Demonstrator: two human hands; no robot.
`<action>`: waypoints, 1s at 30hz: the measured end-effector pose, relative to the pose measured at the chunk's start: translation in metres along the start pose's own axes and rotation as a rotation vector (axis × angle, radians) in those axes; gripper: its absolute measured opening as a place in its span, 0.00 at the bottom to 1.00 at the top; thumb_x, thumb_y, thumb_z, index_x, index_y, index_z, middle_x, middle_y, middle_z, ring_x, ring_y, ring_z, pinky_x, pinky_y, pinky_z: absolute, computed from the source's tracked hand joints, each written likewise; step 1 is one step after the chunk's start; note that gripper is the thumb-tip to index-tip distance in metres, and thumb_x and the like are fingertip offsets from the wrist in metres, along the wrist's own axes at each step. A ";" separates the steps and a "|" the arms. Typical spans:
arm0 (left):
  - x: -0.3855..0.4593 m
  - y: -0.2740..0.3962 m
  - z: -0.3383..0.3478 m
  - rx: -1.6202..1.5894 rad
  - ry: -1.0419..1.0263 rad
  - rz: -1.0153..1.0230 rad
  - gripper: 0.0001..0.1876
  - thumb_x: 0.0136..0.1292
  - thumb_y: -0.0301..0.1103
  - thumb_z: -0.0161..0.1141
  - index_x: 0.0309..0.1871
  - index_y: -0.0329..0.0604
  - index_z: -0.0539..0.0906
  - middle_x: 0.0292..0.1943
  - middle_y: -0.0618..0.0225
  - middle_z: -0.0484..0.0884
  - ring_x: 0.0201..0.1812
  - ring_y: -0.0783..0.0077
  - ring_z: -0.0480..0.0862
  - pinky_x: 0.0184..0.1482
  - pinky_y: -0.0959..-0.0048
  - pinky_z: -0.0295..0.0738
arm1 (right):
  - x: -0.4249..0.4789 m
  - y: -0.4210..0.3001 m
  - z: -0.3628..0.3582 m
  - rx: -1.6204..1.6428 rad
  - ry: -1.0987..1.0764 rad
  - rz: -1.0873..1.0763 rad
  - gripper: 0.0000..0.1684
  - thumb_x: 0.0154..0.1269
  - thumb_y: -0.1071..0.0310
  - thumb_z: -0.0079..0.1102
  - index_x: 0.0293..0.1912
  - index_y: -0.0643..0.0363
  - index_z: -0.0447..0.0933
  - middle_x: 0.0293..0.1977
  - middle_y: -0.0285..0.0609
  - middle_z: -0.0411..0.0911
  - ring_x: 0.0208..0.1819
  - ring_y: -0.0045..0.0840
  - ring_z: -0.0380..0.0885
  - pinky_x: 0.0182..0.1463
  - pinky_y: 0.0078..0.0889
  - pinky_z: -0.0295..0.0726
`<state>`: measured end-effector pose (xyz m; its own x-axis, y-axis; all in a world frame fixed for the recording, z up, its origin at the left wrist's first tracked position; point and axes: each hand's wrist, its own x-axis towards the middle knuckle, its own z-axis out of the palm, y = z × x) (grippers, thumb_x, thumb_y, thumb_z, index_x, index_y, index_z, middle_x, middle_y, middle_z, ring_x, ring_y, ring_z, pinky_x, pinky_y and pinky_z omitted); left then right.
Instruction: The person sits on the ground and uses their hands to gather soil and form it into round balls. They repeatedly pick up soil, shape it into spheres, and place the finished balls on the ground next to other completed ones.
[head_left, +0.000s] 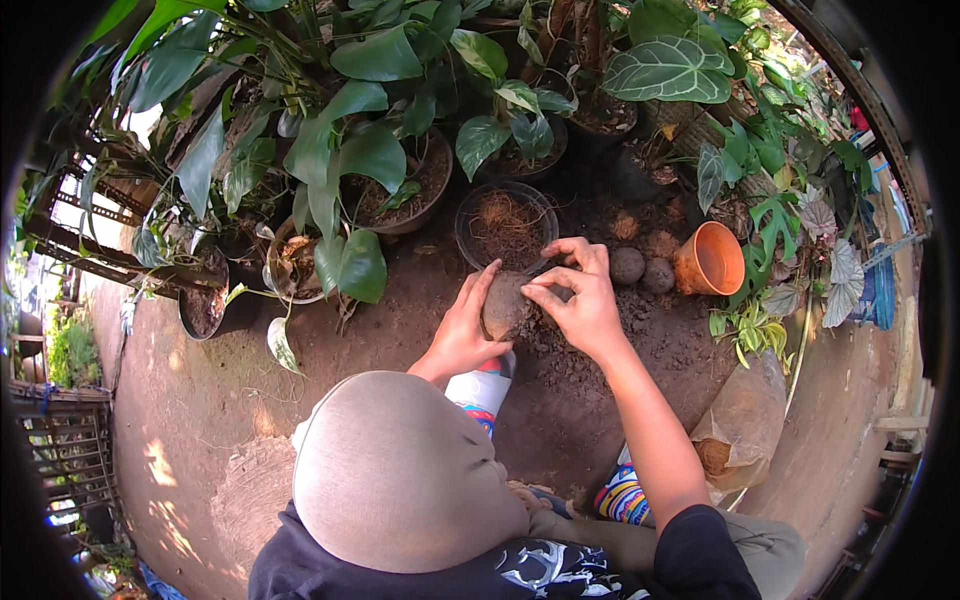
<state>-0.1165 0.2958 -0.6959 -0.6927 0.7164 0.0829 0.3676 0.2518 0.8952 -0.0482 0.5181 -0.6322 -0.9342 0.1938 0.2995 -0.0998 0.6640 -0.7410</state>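
My left hand (466, 328) cups a brown, rounded ball of soil (504, 309) from its left side, thumb below and fingers above. At the ball's right edge, my right hand (581, 298) has thumb and index fingertip pinched together. Whether a strand or bit of soil is between them is too small to tell. Just beyond the hands stands a black plastic pot (468, 246) containing brown fibre (504, 211) and dark soil. Two smaller dark balls (627, 265) (658, 275) lie right of my right hand, beside an orange pot (687, 264) tipped on its side.
Loose soil crumbs (577, 349) cover the ground below the hands. A fibre clump (625, 225) lies behind the balls. Potted leafy plants (367, 154) crowd the far side. At right lies a translucent plastic bag (742, 420) with brown fibre at its mouth. My socked feet (474, 394) are close by.
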 end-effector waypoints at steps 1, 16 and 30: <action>0.000 0.002 0.000 0.006 0.002 0.001 0.65 0.44 0.34 0.84 0.88 0.42 0.56 0.85 0.50 0.62 0.82 0.42 0.66 0.83 0.51 0.65 | 0.001 0.003 -0.003 -0.029 0.021 0.000 0.11 0.55 0.64 0.85 0.38 0.53 0.94 0.57 0.37 0.81 0.58 0.35 0.72 0.65 0.39 0.76; -0.001 0.009 -0.004 0.055 -0.081 0.009 0.62 0.45 0.26 0.82 0.87 0.47 0.58 0.79 0.51 0.67 0.77 0.40 0.73 0.75 0.51 0.77 | 0.009 0.017 0.011 0.046 -0.204 -0.042 0.13 0.55 0.56 0.85 0.41 0.42 0.97 0.67 0.29 0.78 0.67 0.36 0.66 0.77 0.45 0.63; -0.028 -0.022 0.002 0.003 -0.097 -0.132 0.64 0.46 0.30 0.84 0.86 0.39 0.55 0.83 0.49 0.64 0.81 0.42 0.67 0.82 0.54 0.68 | 0.080 0.008 0.028 0.216 0.322 -0.050 0.06 0.69 0.68 0.78 0.43 0.57 0.93 0.50 0.35 0.82 0.57 0.31 0.74 0.63 0.35 0.75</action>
<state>-0.1038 0.2710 -0.7189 -0.6720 0.7364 -0.0785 0.2794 0.3503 0.8940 -0.1331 0.5186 -0.6316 -0.7743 0.4052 0.4861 -0.2442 0.5174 -0.8202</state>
